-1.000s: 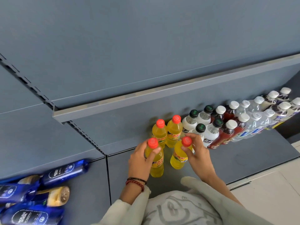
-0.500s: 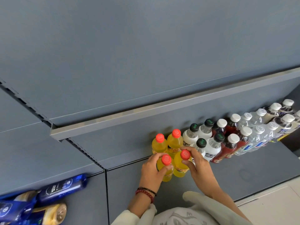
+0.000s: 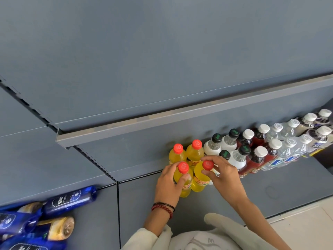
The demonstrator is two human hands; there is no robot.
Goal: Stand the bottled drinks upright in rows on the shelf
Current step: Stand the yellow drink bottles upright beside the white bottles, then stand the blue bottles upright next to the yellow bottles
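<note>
My left hand point(image 3: 168, 184) wraps around a yellow drink bottle with a red cap point(image 3: 185, 188), standing upright on the grey shelf point(image 3: 270, 188). My right hand point(image 3: 222, 175) grips a second yellow bottle point(image 3: 198, 179) just to its right, fingers at the cap. Directly behind them two more yellow bottles point(image 3: 193, 154) stand against the back panel. To the right run two rows of upright bottles: white ones with black caps point(image 3: 210, 147), dark red ones with white caps point(image 3: 255, 159), then clear ones point(image 3: 288, 150).
Several blue bottles point(image 3: 70, 199) and a gold one point(image 3: 59, 229) lie on their sides on the neighbouring shelf section at lower left. An upper shelf edge point(image 3: 180, 118) overhangs the rows. Pale floor shows at lower right.
Both hands have pushed the two front yellow bottles back toward the rear pair, closing the gap; they now stand right in front of it.
</note>
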